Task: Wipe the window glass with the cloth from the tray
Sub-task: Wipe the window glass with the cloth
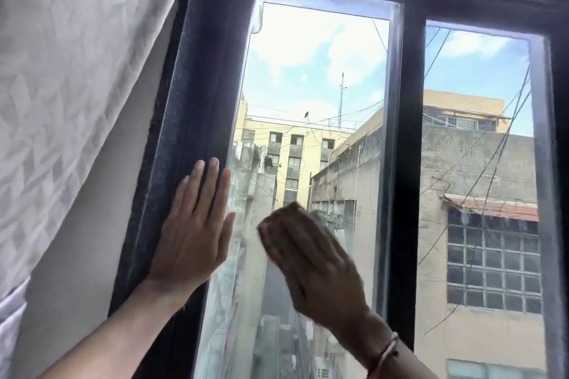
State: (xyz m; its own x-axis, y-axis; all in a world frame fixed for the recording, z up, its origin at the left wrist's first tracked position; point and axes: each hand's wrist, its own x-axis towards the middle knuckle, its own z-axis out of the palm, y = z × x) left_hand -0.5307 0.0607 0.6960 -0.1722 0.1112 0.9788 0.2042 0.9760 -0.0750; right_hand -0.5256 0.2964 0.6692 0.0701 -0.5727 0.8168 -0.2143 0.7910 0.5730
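The left pane of the window glass (308, 71) is tall, set in a dark frame (197, 101), and looks streaky and hazy in its lower part. My right hand (311, 258) lies flat against the lower glass and is blurred by motion. A pale grey edge of the cloth (318, 217) shows past its fingertips, and the hand covers the rest. My left hand (194, 234) rests flat on the frame's left upright, fingers straight and pointing up, holding nothing. No tray is in view.
A white patterned curtain (61, 71) hangs pushed aside at the left. A dark mullion (406, 132) separates the left pane from a second pane (477, 163) on the right. Buildings and cables lie outside.
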